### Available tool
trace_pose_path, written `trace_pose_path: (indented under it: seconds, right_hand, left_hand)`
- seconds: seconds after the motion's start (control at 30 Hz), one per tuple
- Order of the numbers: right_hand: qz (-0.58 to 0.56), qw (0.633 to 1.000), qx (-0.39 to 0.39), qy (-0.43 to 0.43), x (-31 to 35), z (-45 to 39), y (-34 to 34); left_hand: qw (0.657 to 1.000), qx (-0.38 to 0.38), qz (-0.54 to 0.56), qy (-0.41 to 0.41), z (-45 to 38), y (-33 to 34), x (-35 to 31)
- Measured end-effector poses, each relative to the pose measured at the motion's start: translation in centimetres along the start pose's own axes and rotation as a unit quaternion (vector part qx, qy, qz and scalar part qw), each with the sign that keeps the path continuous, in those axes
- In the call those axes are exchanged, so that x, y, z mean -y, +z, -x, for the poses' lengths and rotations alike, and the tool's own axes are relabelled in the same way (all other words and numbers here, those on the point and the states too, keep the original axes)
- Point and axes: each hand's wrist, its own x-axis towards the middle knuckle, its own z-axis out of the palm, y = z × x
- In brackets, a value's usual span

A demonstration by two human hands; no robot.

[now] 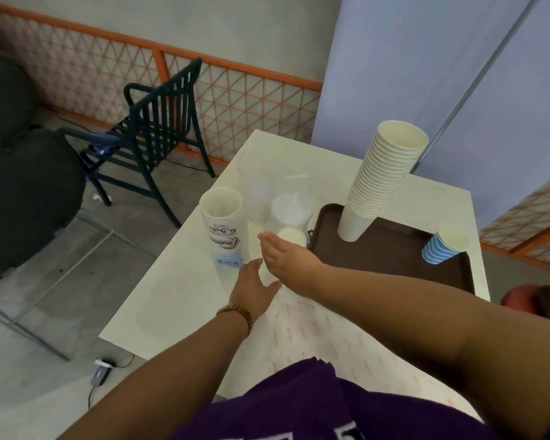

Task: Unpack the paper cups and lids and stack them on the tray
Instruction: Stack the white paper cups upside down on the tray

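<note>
Risk assessment proceeds from the left edge of the tabletop to the right.

At the left stands a wrapped sleeve of cups, upright and open at the top, close to the tabletop's left edge. A sideways knock from either forearm would likely tip it toward the floor.

Just right of it, the left hand reaches forward with fingers extended and holds nothing; its grip is wide. The right hand crosses above it, fingers also straight and empty, its fingertips near a short stack of white lids that sits beside loose clear wrapping. Crossed wrists limit clearance, so a hasty reach could cause one hand to strike the other or sweep the lids off. The clear wrapping is hard to see, and fingers may catch on it and drag the lids.

Further right, the brown tray carries a tall stack of white cups that leans visibly. Any jolt to the tray, or another load placed off-centre, would probably topple it.

At the tray's right corner a blue striped cup stands close to the rim, where a nudge could push it off.
</note>
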Motion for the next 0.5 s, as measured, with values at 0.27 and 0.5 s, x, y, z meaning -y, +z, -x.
trace_pose_path:
  seconds: [0.27,0.5]
  right_hand:
    - [0.011,0.999,0.042,0.028,0.1,-2.0,0.8]
    - [-0.177,0.968,0.045,0.174,-2.9,0.2,1.4]
  left_hand:
    - [0.999,0.016,0.015,-0.024,1.1,-0.6,2.3]
    - [0.999,0.045,0.003,-0.025,1.3,-0.8,2.2]
